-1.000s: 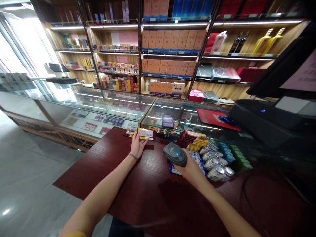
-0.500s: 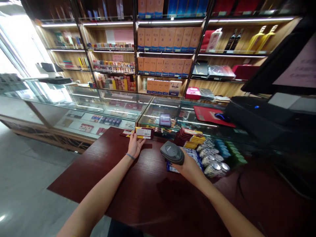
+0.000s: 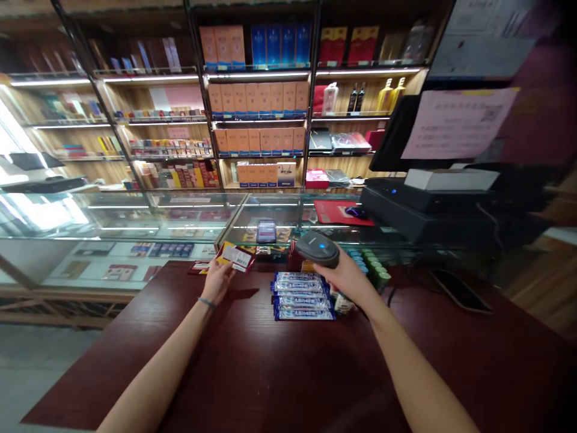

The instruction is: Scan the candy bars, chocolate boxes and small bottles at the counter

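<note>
My left hand [image 3: 219, 282] pinches a flat maroon-and-yellow packet [image 3: 237, 257] by its left end. The packet is tilted above the counter, its white barcode label facing up. In my right hand [image 3: 351, 281] is a dark grey barcode scanner [image 3: 317, 248], its head pointing left toward the packet with a blue light on top. Below the scanner lie several blue-and-white wrapped bars [image 3: 302, 296] in a row. Similar maroon packets [image 3: 295, 260] stand behind the scanner, mostly hidden. Silver cans [image 3: 345, 304] and green cans [image 3: 376, 264] are partly covered by my right hand and wrist.
A dark red counter [image 3: 252, 373] meets a glass display case [image 3: 189, 219]. A small screen [image 3: 266, 231] stands near the case's edge. At right are a monitor [image 3: 392, 135], a black cash drawer [image 3: 406, 210] and a phone [image 3: 460, 291]. A red mat [image 3: 336, 211] lies on the glass.
The view has swung right. My left hand has lifted and tilted the packet. My right hand has raised the scanner, uncovering the blue-and-white bars, and the scanner's blue light now shows.
</note>
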